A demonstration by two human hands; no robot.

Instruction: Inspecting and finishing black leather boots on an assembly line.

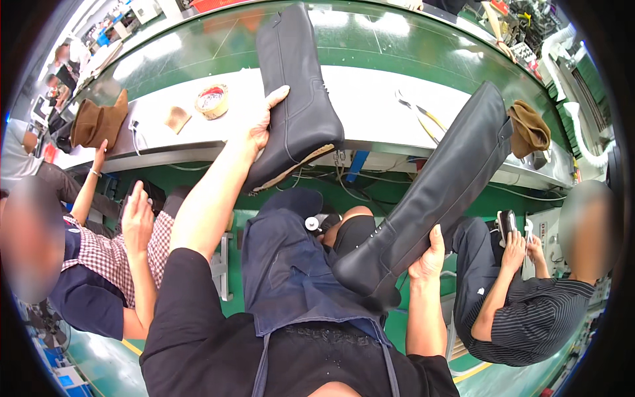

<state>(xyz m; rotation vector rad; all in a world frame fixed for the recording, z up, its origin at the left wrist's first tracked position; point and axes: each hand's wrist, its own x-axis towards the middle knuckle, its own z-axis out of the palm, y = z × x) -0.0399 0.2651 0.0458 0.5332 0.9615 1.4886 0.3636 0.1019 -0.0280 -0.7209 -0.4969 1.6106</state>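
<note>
Two tall black boots are in my hands. My left hand (263,122) is closed on the first black boot (291,69) near its ankle, with the thumb on the front and the other fingers hidden behind it. This boot stands shaft-up at the near edge of the white table, and a tan strip shows along its underside. Over my lap, my right hand (428,257) grips the second black boot (440,182) by the back of its lower shaft. That boot slants, its foot towards my body and its shaft reaching up right.
On the white table (367,99) lie a tape roll (221,109), a tan piece (177,120) and yellow-handled pliers (403,101). Brown boots stand left (96,124) and right (529,129). Behind runs a green belt (198,56). Seated people are close on both sides; cables hang below the table.
</note>
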